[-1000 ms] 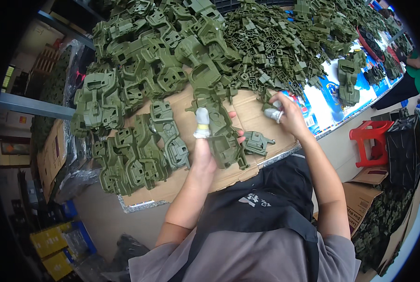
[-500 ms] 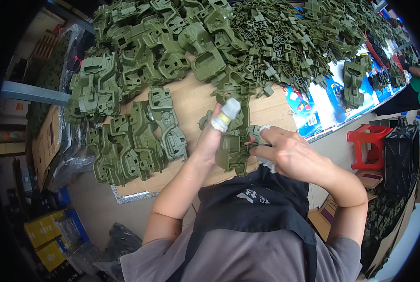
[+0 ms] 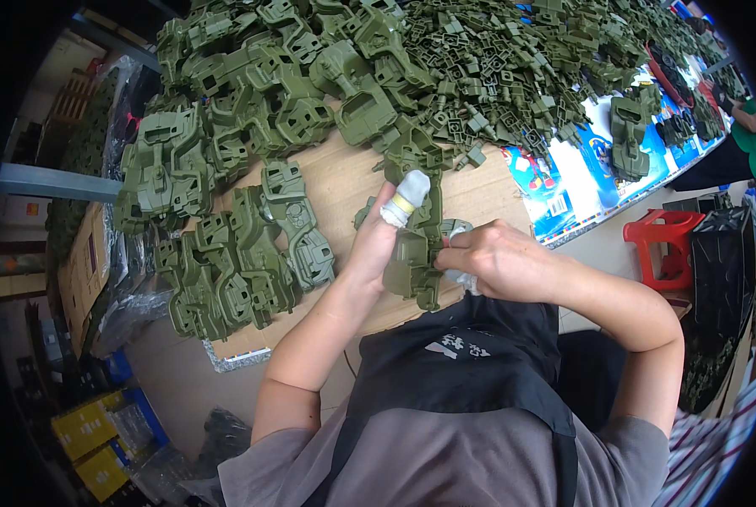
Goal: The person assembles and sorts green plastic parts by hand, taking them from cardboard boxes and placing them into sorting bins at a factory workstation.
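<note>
An olive-green plastic toy vehicle body [image 3: 412,252] is held over the table's near edge, in front of my apron. My left hand [image 3: 376,247] is closed around its left side, with the thumb up in a white finger cover banded with yellow. At the right side of the body, my right hand [image 3: 506,262] has its fingers pinched together. Whether they grip a small part or the body's edge is hidden. White wrapping shows on some right fingers. Close by on the left lie more vehicle bodies [image 3: 297,221] in a row.
Stacked green bodies [image 3: 268,93] fill the far left of the cardboard-covered table [image 3: 352,182]. A heap of small green parts [image 3: 504,72] spreads across the far right. A red stool [image 3: 658,245] stands at the right. A striped cloth [image 3: 720,452] shows at lower right; another person's arm [image 3: 750,120] is far right.
My right hand has shifted slightly left, and its fingers have drawn together against the vehicle body. The left hand keeps its hold. Striped cloth has come into view at lower right.
</note>
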The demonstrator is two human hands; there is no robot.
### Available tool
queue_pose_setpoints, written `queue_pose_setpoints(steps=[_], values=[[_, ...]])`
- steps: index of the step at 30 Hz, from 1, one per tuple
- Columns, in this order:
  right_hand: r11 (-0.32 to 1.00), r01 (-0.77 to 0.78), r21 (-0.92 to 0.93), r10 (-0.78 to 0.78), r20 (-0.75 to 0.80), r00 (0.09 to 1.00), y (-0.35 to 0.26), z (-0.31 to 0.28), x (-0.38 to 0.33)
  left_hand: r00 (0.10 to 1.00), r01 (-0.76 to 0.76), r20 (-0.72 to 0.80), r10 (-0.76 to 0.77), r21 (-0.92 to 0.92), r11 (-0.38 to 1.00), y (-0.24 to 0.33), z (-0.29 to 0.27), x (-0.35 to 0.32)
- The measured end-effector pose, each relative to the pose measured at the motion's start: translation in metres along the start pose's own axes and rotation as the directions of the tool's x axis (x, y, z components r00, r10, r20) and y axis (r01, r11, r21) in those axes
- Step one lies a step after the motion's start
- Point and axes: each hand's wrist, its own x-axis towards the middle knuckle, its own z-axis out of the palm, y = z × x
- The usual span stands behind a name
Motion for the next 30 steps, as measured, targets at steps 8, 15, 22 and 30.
queue_pose_setpoints(steps=[8, 15, 22, 30], values=[[0.993, 0.058, 0.104, -0.045, -0.126, 0.991, 0.016, 0.008, -0.005, 0.976, -0.212, 0.002, 0.217, 0.225, 0.951, 0.003, 0.016, -0.010], [0.814, -0.346, -0.467, 0.133, -0.429, 0.893, 0.108, 0.014, -0.008, 0.981, -0.145, 0.117, 0.151, -0.058, 0.988, 0.011, -0.007, -0.008], [0.994, -0.065, -0.092, 0.021, -0.415, 0.910, 0.039, 0.057, -0.023, 0.962, -0.244, 0.088, 0.257, -0.137, 0.960, 0.011, -0.020, -0.033], [0.807, 0.045, 0.588, 0.501, -0.724, 0.475, -0.008, 0.067, -0.058, 0.898, -0.433, -0.022, 0.439, 0.120, 0.893, -0.022, -0.008, -0.035]])
